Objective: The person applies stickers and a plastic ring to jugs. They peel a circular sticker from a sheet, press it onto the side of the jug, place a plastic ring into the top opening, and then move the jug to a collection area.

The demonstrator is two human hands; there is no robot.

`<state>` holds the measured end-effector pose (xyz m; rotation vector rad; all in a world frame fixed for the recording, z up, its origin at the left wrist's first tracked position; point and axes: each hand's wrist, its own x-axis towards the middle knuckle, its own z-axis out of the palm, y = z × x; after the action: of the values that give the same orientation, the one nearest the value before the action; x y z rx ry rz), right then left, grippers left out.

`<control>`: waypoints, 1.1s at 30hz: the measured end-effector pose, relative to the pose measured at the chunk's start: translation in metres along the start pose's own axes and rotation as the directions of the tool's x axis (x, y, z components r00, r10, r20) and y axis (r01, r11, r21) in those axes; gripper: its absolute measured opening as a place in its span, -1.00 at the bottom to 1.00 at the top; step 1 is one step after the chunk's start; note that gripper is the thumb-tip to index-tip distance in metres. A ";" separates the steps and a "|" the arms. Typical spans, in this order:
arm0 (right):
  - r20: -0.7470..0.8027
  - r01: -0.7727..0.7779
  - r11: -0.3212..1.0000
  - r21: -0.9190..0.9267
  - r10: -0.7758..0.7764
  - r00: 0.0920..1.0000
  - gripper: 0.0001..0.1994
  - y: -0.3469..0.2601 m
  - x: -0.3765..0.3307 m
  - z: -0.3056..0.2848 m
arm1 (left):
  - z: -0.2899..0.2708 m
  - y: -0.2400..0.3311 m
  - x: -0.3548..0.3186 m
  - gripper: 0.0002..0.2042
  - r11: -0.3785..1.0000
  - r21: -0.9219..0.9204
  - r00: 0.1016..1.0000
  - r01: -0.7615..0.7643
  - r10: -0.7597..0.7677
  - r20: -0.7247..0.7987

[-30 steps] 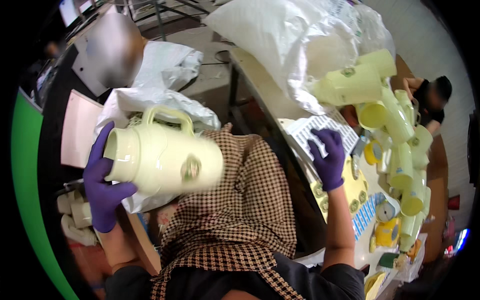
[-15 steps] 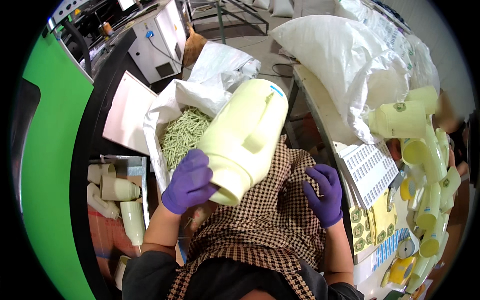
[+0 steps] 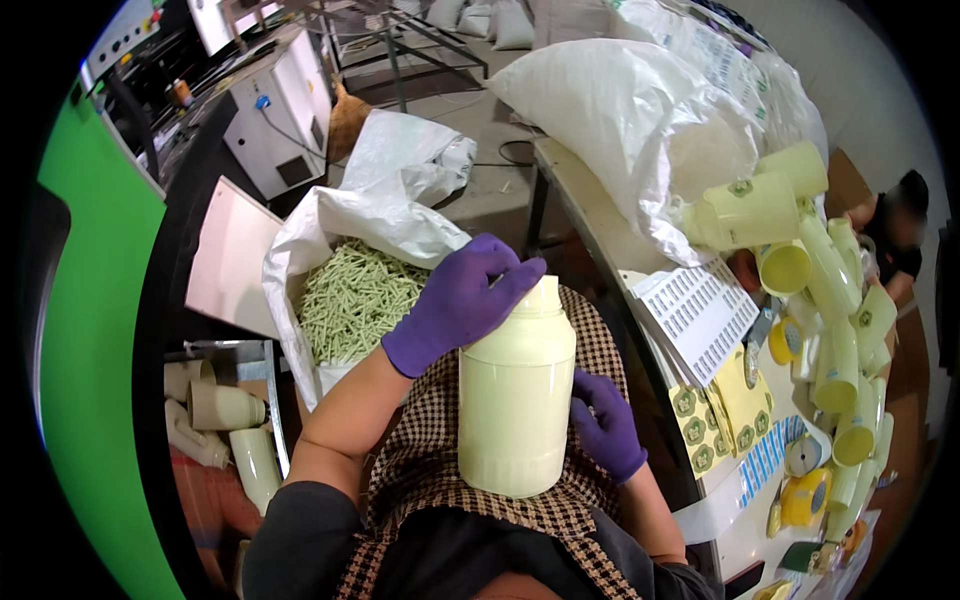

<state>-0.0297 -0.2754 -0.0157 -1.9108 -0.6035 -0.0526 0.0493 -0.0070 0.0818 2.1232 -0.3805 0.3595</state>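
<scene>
Cream plastic jug body (image 3: 517, 400) is stood upright on the checked apron (image 3: 440, 470) over the lap. Its side is gripped by the right hand (image 3: 606, 425), fingers curled on it, while its top is covered by the left hand (image 3: 462, 303), fingers together. Slippage off the soft lap toward the bag of green sticks (image 3: 350, 300) is judged possible.

We see a grey concrete floor (image 3: 500, 190) running back to a white machine cabinet (image 3: 285, 120) with cables. A green panel (image 3: 90, 380) fills the left side. A long worktable (image 3: 640, 300) runs along the right, with a big white sack (image 3: 640, 110) lying on it. Metal frame legs (image 3: 400, 50) stand at the far end. Light is even and bright.
</scene>
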 end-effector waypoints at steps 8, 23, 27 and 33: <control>-0.085 -0.110 0.993 -0.032 0.107 0.991 -0.57 0.004 -0.017 -0.018 | 0.043 -0.021 0.001 -0.76 0.972 -0.222 0.986 0.079 -0.044 0.158; -0.611 -0.319 0.779 -0.540 -0.101 0.785 -0.66 0.055 -0.026 -0.152 | 0.118 -0.119 -0.002 -0.77 0.793 0.531 0.929 -0.297 0.110 0.355; -0.660 -0.541 0.553 -0.634 -0.023 0.751 -0.65 0.104 -0.053 -0.225 | 0.115 -0.070 0.023 -0.71 0.824 0.559 0.971 -0.092 -0.050 0.233; -0.552 -0.586 0.275 -0.762 0.197 0.810 -0.53 0.166 -0.045 -0.252 | 0.169 0.018 0.076 -0.56 0.726 0.030 0.672 -0.687 0.620 0.404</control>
<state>0.0631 -0.5619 -0.0652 -3.0198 0.3466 -0.5046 0.1293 -0.1683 0.0345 2.1625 -1.4172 0.4095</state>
